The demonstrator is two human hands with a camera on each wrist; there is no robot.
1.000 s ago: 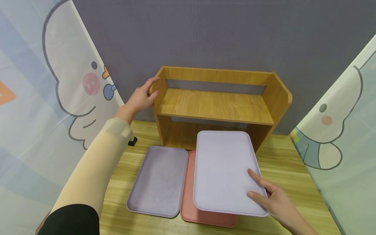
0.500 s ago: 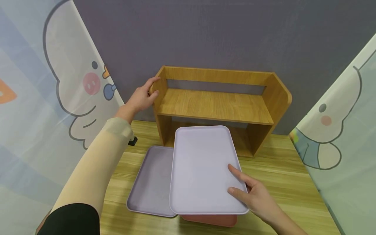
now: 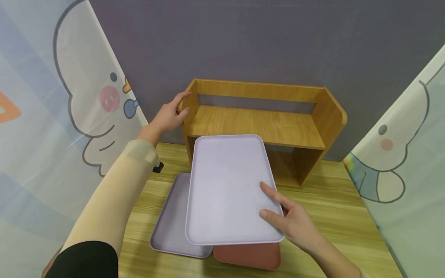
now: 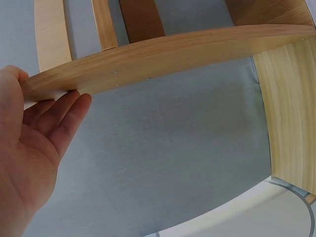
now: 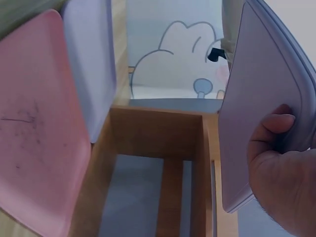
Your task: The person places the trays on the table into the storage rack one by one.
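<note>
On the wood-grain surface [image 3: 326,197] stands a two-tier wooden desktop shelf [image 3: 257,123], with a purple-grey tray [image 3: 170,231] and a pink tray [image 3: 248,258] lying side by side before it. A pale lilac tray [image 3: 226,185] is held over those two, in front of the shelf, its right edge gripped by the right hand [image 3: 295,224], while the left hand [image 3: 168,116] clasps the left side panel [image 4: 168,58]. The step in hand seems to be carrying the lilac tray one-handed with the shelf braced; the next move likely calls for a firm grip and a steady tray.
</note>
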